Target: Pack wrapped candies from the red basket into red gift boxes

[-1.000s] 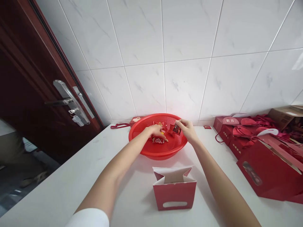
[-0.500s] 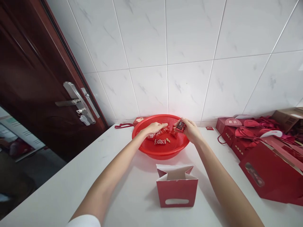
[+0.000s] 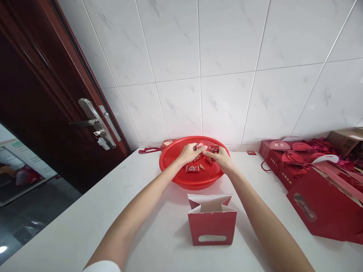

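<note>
Both hands are over a red plastic basket [image 3: 195,183] against the wall. My left hand [image 3: 188,153] is closed on a red wrapped candy [image 3: 200,145]. Close beside it, thumbs nearly touching, my right hand [image 3: 222,158] is closed on a dark red wrapped candy [image 3: 214,149]. Below the hands in the basket lie a red candy marked 520 [image 3: 193,169], a peanut [image 3: 202,166] and more red wrappers, partly hidden by the fingers. Nearer to me stands an upright red paper box [image 3: 212,228], its top open and a slot in its front.
Several red gift boxes [image 3: 326,206] with ribbons crowd the table's right side, and a brown carton [image 3: 344,141] sits behind them. A small red packet [image 3: 251,153] lies by the wall. At left is a dark wooden door [image 3: 42,94] with keys in its lock.
My right hand has moved left with its dark red candy, towards my left hand. My left hand has shifted slightly right and now has a red candy raised in its fingers.
</note>
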Demonstrator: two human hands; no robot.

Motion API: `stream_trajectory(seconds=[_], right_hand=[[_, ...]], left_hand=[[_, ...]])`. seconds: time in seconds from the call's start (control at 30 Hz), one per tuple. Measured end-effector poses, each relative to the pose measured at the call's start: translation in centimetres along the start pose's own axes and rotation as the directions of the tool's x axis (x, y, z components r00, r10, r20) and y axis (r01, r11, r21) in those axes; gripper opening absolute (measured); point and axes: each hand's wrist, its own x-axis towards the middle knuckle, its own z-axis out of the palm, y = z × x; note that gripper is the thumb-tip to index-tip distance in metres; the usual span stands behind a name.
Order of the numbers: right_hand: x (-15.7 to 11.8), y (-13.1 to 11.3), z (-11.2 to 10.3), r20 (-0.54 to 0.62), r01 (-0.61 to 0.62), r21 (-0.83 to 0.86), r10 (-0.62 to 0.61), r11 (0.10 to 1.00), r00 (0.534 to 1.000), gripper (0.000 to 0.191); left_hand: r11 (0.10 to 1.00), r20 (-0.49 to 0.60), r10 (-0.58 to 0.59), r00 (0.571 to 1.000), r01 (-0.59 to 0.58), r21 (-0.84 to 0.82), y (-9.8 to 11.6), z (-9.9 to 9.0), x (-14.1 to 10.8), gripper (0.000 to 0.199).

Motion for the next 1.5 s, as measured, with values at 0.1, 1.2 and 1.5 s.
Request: stream_trajectory(seconds=[0.1, 1.2, 1.5], right_hand=[[0.2, 0.3, -0.1, -0.015, -0.007, 0.008, 0.007, 1.0, 1.0, 0.053], [0.1, 1.6, 1.1, -0.243, -0.078, -0.243, 0.017, 0.967, 0.97, 0.014], [0.1, 3.4, 0.3, -0.294, -0.011, -0.263, -0.069, 0.965, 0.953, 0.019]], left_hand=[[0.998, 0.023, 0.028, 0.999, -0.026, -0.056, 0.0, 0.1, -0.2, 0.064], [0.62, 0.381, -0.492, 0.783, 0.007, 0.785, 0.6, 1.9, -5.1, 0.117], [0.604, 0.194, -0.206, 0.959, -0.032, 0.796, -0.5, 5.5, -5.0, 0.097]])
